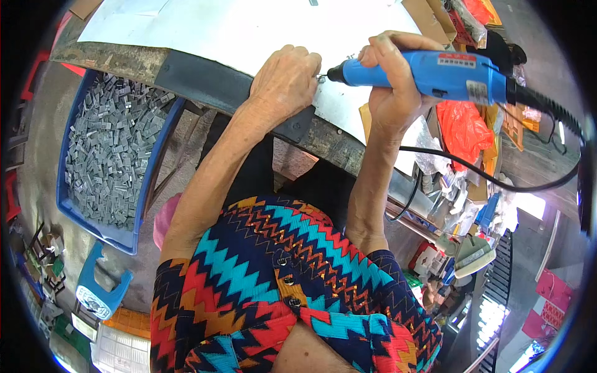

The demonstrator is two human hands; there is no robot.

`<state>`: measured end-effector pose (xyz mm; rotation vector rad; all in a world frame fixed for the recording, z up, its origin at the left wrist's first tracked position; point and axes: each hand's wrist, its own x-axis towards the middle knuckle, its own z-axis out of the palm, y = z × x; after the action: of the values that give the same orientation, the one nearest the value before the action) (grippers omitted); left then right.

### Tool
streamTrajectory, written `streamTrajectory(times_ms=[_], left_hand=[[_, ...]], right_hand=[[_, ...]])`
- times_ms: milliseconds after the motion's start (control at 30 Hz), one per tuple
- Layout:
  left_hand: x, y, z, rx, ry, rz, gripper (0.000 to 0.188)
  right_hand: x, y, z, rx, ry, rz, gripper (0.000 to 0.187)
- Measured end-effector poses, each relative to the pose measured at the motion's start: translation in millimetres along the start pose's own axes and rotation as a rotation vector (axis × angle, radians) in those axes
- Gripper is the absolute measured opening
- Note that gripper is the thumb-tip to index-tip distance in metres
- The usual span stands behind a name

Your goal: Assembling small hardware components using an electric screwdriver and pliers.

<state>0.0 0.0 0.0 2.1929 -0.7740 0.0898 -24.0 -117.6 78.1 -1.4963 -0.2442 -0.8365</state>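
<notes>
My right hand (398, 81) is wrapped round a blue electric screwdriver (457, 71), which lies nearly level over the table with its black nose (336, 74) pointing left. The thin bit reaches the fingertips of my left hand (287, 81). That hand is closed, knuckles up, pinching a small grey part (321, 79) at the bit's tip; most of the part is hidden by the fingers. Under both hands is a white sheet (236, 31) covering the tabletop.
A blue tub (63, 180) full of small grey parts stands below the table's left edge. A black cable (497, 184) loops down from the right. Red plastic bags (463, 133) and clutter lie at right. A blue stool (102, 280) stands at lower left.
</notes>
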Motion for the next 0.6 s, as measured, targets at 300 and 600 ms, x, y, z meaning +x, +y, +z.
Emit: streamTrajectory(times_ms=[300,600], left_hand=[[1,5,0,-0.034,-0.054,-0.077,0.01],[-3,-3,1,-0.068,-0.02,-0.067,0.008]], right_hand=[[1,0,8,-0.094,-0.046,-0.048,0.014],[-3,-4,6,-0.089,-0.038,0.011,0.015]])
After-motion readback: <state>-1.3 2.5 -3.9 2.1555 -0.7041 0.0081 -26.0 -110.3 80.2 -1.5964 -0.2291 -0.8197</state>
